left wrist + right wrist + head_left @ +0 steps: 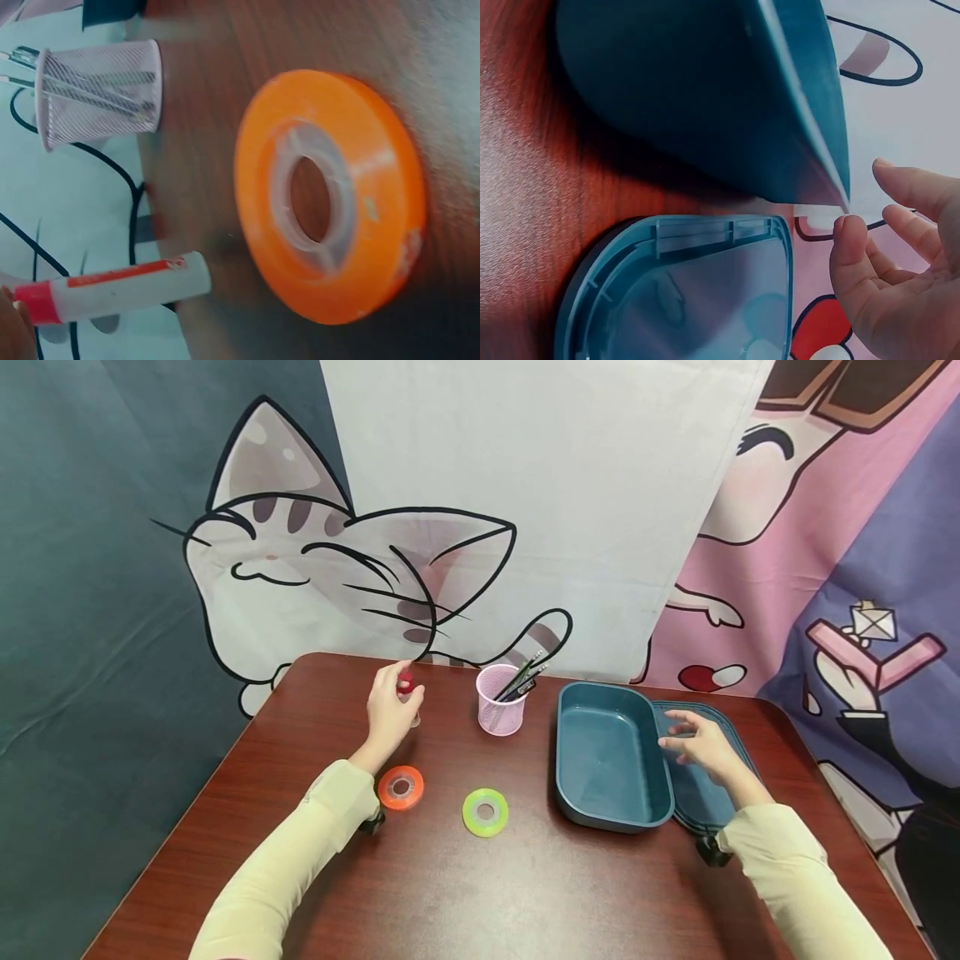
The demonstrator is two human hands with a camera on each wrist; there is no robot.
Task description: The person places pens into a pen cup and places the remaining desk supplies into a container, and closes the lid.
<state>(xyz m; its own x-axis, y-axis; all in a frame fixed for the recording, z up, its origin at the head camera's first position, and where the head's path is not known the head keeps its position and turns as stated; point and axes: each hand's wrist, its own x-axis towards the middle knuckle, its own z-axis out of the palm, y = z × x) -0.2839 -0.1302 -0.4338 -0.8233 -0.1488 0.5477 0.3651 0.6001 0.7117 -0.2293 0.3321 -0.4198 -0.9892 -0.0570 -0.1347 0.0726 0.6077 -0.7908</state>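
Observation:
At the far left of the table, my left hand [386, 708] pinches a glue stick [129, 289] by its red cap. The white body hangs down from the fingertips, and I cannot tell whether its base touches the table. Nearest to that forearm lies a roll of orange tape [401, 788]. On the other side, my right hand [703, 747] hovers over the dark teal lid [701, 793] with loosely bent fingers and nothing in them. Its fingertips are close to the right rim of the teal box [611, 760], which has no cover on it.
A pink mesh pen cup [498, 714] with several pens and pencils stands at the back middle. In front of it a roll of yellow-green tape [485, 812] lies flat. Behind the table's far edge hangs a cartoon-cat cloth [480, 443].

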